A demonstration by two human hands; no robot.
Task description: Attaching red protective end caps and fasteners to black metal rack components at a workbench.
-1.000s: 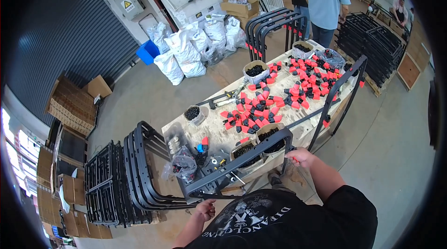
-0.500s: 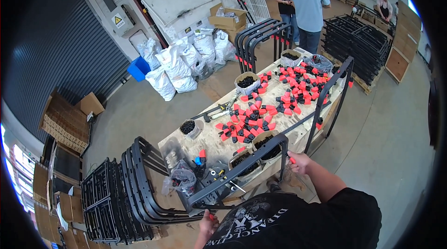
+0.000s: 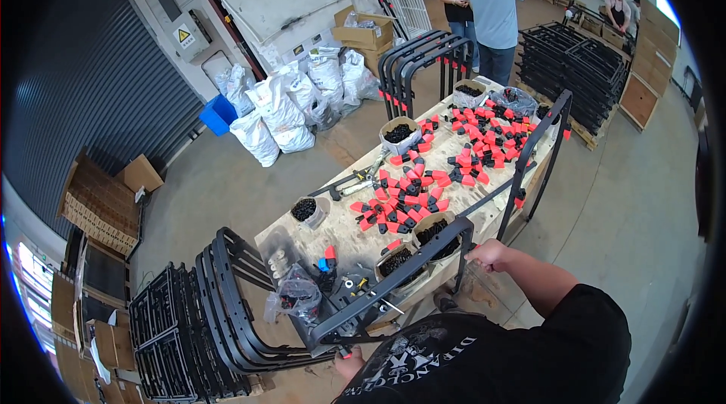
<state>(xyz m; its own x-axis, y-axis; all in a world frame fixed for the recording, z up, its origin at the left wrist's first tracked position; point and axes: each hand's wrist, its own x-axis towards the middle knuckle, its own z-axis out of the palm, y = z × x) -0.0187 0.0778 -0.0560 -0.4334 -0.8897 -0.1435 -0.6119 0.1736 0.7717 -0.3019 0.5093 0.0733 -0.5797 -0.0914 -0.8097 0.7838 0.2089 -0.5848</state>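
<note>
The fingers of the right hand (image 3: 491, 255) are curled beside the rounded corner of a black frame (image 3: 401, 274), and those of the left hand (image 3: 349, 362) sit at its near lower end; whether either set clamps the tube or a small part cannot be told, since the contact is hidden. The frame spans between the two sets of fingers, along the near edge of the surface (image 3: 333, 234). If one side were pushed harder than the other, the tube could tip or slide, perhaps knocking the open container (image 3: 437, 215) just beyond the right fingers and spilling its loose black pieces. The frame looks like smooth, dark metal tubing with curved bends; farther past the fingers, the red-and-black parts (image 3: 408, 196) are angular and plastic-looking, the surface is pale, stained wood, and ahead of the left fingers lies a clear, crinkled bag (image 3: 299, 294)
</note>
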